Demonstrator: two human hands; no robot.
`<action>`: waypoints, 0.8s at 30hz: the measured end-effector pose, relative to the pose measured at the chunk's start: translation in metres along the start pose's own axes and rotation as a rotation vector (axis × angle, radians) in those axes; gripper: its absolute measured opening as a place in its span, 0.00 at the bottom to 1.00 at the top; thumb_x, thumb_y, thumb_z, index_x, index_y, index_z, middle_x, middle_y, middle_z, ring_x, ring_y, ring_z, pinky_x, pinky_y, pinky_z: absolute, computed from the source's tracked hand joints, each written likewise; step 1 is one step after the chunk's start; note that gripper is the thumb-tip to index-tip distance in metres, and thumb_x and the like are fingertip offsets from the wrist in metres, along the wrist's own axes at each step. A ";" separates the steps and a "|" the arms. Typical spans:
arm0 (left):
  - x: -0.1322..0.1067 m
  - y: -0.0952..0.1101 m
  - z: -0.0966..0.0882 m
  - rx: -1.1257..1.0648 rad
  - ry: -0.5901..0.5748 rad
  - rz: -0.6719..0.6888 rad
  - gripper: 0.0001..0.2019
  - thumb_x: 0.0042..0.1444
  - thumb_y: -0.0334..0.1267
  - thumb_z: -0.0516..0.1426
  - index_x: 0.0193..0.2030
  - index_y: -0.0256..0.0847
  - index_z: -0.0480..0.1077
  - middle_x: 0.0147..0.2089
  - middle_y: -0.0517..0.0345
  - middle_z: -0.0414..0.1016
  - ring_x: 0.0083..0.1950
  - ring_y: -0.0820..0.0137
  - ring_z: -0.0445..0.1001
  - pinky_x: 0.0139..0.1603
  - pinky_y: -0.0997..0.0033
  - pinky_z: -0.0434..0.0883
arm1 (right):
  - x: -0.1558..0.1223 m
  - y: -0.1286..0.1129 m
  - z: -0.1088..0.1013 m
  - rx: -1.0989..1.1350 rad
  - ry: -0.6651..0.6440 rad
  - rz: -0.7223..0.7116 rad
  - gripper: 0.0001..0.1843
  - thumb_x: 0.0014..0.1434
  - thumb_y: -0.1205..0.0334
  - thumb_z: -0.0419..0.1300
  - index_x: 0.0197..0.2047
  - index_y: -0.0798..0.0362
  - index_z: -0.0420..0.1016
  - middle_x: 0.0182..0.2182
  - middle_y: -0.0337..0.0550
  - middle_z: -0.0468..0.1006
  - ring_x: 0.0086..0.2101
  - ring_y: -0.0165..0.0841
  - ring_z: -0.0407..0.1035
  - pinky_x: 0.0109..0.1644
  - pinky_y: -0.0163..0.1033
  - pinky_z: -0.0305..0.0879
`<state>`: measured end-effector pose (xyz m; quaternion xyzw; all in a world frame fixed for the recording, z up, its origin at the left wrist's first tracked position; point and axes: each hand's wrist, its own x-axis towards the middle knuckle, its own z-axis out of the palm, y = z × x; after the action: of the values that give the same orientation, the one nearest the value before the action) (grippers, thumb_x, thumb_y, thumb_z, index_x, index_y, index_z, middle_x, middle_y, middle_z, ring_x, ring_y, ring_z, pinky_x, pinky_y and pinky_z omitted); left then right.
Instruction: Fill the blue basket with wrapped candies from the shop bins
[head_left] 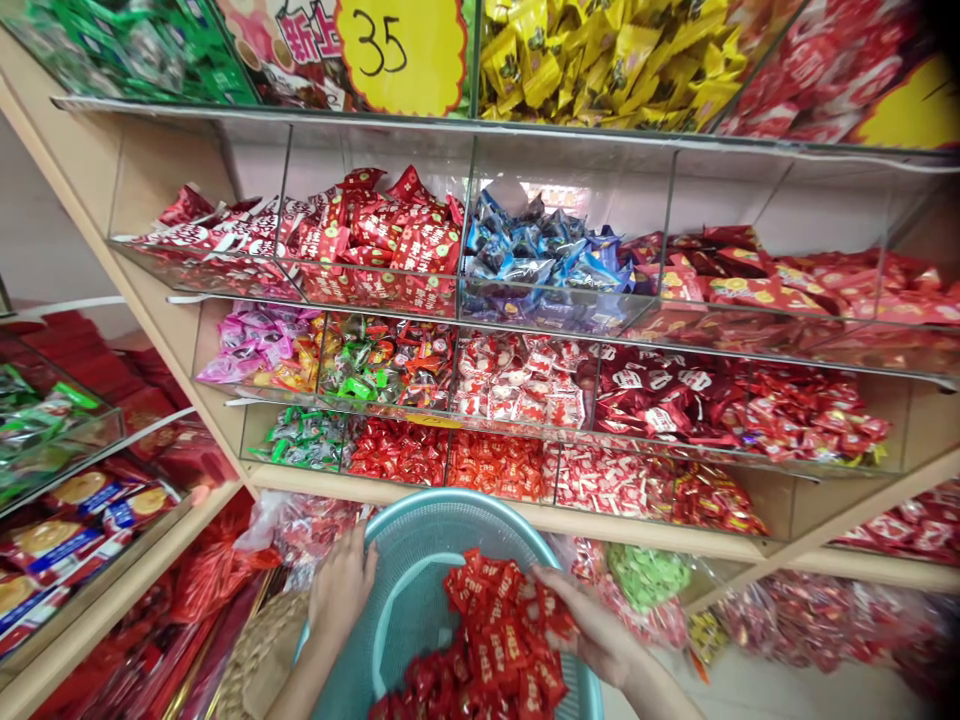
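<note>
A round teal mesh basket (pixel 420 530) sits low in front of me, holding a heap of small red wrapped candies (pixel 495 640). My left hand (pixel 341 590) grips the basket's left rim, fingers curled over the edge. My right hand (pixel 592 630) is closed on a bunch of the red candies at the heap's right side, inside the basket. Both forearms enter from the bottom edge.
Clear-fronted shelf bins rise ahead, filled with red candies (pixel 375 240), blue candies (pixel 540 255), pink candies (pixel 255 340) and green candies (pixel 307 440). A yellow "35" price tag (pixel 401 50) hangs above. Bagged sweets (pixel 645 580) lie under the shelf. More bins stand at left (pixel 67 500).
</note>
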<state>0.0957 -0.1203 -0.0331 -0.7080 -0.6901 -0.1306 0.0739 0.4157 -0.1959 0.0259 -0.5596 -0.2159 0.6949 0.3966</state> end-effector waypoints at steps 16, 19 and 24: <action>-0.001 0.001 -0.003 -0.001 -0.027 -0.011 0.21 0.60 0.41 0.39 0.55 0.35 0.61 0.49 0.46 0.72 0.46 0.63 0.72 0.44 0.66 0.68 | 0.004 -0.004 0.010 0.422 -0.189 0.079 0.19 0.44 0.70 0.59 0.41 0.50 0.66 0.31 0.36 0.75 0.31 0.27 0.70 0.39 0.37 0.66; -0.001 0.001 -0.003 -0.010 -0.011 -0.008 0.21 0.60 0.41 0.40 0.55 0.35 0.61 0.48 0.46 0.73 0.46 0.63 0.72 0.43 0.65 0.68 | 0.008 0.002 0.007 0.321 -0.128 -0.017 0.27 0.37 0.76 0.56 0.43 0.49 0.66 0.35 0.36 0.74 0.34 0.28 0.70 0.42 0.37 0.65; -0.001 0.003 -0.006 -0.020 -0.003 -0.011 0.21 0.60 0.41 0.40 0.54 0.35 0.62 0.48 0.46 0.73 0.46 0.63 0.72 0.43 0.66 0.68 | 0.020 0.014 -0.003 -0.247 0.131 -0.543 0.24 0.43 0.70 0.54 0.47 0.48 0.66 0.42 0.40 0.71 0.41 0.34 0.67 0.50 0.43 0.62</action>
<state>0.0978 -0.1235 -0.0272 -0.7051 -0.6928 -0.1368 0.0650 0.4129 -0.1887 0.0022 -0.5690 -0.4143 0.4947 0.5098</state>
